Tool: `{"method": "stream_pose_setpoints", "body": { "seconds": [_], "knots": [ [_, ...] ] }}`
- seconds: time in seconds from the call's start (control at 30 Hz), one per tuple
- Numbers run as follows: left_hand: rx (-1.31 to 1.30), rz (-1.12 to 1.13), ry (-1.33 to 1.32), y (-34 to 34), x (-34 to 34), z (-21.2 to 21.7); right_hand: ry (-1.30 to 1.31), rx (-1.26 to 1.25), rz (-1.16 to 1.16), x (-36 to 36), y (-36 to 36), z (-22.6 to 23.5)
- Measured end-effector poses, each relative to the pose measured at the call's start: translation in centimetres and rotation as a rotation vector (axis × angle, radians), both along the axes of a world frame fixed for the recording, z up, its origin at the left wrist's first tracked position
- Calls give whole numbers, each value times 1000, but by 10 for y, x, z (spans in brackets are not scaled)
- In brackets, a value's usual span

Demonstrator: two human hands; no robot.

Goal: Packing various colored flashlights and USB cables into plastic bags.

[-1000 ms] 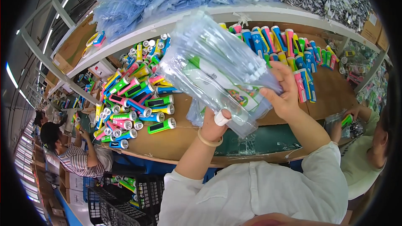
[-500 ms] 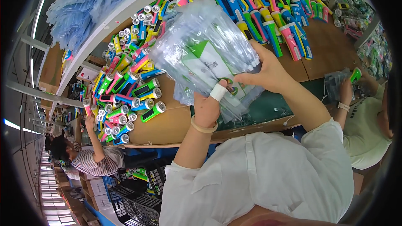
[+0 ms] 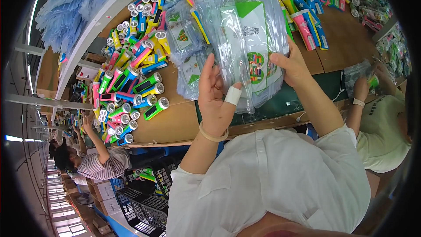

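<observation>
A thick stack of clear plastic bags with green and white printed cards is held up before me. My right hand grips its right edge, thumb on the front and fingers behind. At the lower left edge of the stack is my left hand, its fingers apart and pointing up; the thumb, wrapped in white tape, is against the bags. More clear bags lie on the table just left of the held stack. A heap of colourful flashlights spreads over the table's left side.
Rows of flashlights lie at the far right of the brown table. A shelf beam runs along the left, with bags piled above. Black crates stand below. Co-workers sit at left and right, one holding a bag.
The stack has turned more upright and moved up. My left hand has opened and shifted to its left edge, while my right hand keeps its grip. Bags at the left now show more.
</observation>
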State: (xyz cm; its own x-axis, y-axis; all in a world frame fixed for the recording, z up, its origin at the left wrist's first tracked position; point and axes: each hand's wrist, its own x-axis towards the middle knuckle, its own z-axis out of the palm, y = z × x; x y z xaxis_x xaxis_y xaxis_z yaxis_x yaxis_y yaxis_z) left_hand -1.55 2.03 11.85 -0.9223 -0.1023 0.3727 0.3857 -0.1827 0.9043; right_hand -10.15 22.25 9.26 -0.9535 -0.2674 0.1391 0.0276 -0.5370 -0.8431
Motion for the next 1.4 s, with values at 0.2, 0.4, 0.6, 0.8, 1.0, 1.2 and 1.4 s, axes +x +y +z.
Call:
{"method": "stream_pose_setpoints", "body": {
  "seconds": [0.2, 0.4, 0.6, 0.8, 1.0, 1.2, 1.4],
  "knots": [
    [-485, 348, 191, 2, 0, -9, 120, 2, -185, 7, -6, -8],
    [-717, 477, 449, 10, -5, -4, 126, -18, -231, 11, -6, -16],
    [-695, 486, 362, 10, -9, 2, 186, 13, -252, 14, -5, -23],
    [-753, 621, 475, 15, -13, -3, 311, 29, -305, 20, -11, -28],
    [-1063, 776, 729, 13, -4, -2, 261, -33, -358, 25, -18, -26],
    [-908, 555, 746, 16, -8, -9, 217, -53, -337, 25, -14, -32],
    [-1002, 551, 613, 18, -10, -3, 237, 2, -330, 31, -15, -31]
  ]
}}
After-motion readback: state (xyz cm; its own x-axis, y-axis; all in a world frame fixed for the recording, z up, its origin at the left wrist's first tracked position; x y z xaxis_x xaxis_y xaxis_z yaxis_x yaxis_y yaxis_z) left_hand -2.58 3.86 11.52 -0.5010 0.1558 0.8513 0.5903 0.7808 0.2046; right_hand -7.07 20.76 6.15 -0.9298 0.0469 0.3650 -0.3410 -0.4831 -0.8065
